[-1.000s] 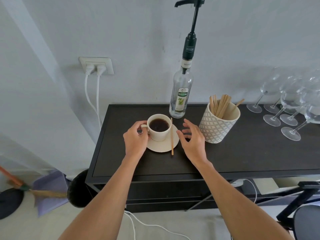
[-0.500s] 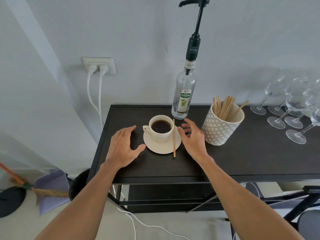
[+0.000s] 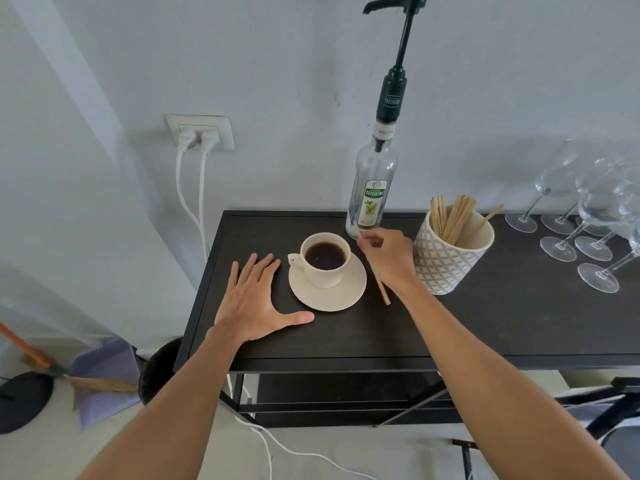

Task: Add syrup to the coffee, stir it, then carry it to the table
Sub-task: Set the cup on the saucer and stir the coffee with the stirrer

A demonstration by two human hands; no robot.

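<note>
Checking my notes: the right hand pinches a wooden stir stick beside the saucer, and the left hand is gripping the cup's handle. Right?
Not quite. In the head view the left hand lies flat and open on the dark tabletop, apart from the cup. The right hand does pinch the stir stick beside the saucer.

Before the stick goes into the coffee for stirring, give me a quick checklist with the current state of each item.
1. Stir stick gripped by the right hand: ok, pinched near its upper end, lower end off the saucer.
2. Cup upright and centred on the saucer: ok.
3. Coffee level leaves room for stirring: ok, surface sits below the rim.
4. Left hand steadying the cup: not ok, it lies flat on the shelf top beside the saucer, apart from it.
5. Syrup already added: cannot tell.
6. Syrup bottle clear of the stirring path: ok, it stands behind the cup.
</note>
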